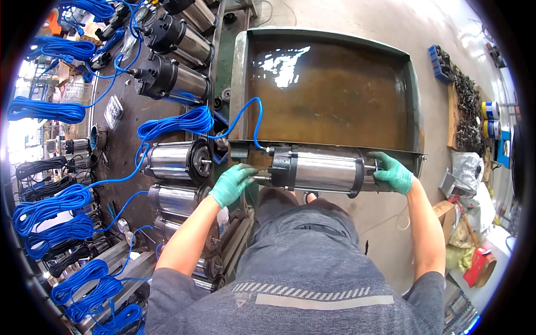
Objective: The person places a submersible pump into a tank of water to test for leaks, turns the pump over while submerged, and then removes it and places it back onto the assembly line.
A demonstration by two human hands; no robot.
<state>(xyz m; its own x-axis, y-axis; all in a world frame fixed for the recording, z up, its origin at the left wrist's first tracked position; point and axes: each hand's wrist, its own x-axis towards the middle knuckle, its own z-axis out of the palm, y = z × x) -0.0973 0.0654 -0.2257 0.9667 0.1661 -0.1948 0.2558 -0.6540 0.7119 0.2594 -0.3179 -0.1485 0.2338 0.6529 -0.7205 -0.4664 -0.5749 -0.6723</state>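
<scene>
In front of my body a cylindrical pump motor (326, 170) lies sideways along the near edge of a water tank (329, 33). Its body is shiny steel with black end pieces, and a blue cable (260, 120) comes out of its left end. My left hand (231, 183), in a green glove, has its fingers closed at the short metal stub on that end. At the opposite end my right hand (394, 173), also green-gloved, closes its fingers around the protruding shaft. The fingertips of both hands are partly hidden.
Brownish water fills the tank. To the left, a dark workbench (120, 145) carries several similar motors (176, 159) and blue cable coils (176, 123). On the right, a wooden crate (451, 114) of dark metal parts, a blue bin (439, 62) and bags (468, 169) stand on the floor.
</scene>
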